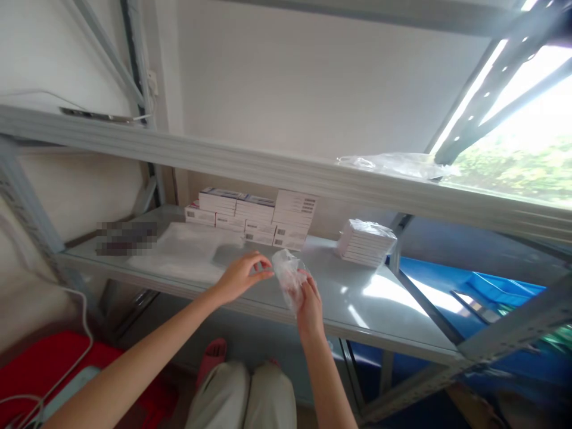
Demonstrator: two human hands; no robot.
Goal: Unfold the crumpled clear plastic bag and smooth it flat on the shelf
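A crumpled clear plastic bag (286, 269) is gripped in my right hand (309, 304), above the front part of the grey shelf. Just to its left is my left hand (243, 277), its fingers curved and thumb held apart, with nothing visible in it. Behind my hands, several white boxes (259, 229) with printed labels stand stacked along the back of the shelf. To the right sits a stack of thin white boxes (365, 243) wrapped in clear plastic. Flat translucent plastic bags (179, 250) lie on the shelf to the left.
A metal shelf beam (250, 161) crosses above my hands, with clear plastic (393, 164) on the upper shelf. A red stool (58, 363) with a white cable stands low at the left. Blue bins (504, 292) are beyond the right upright.
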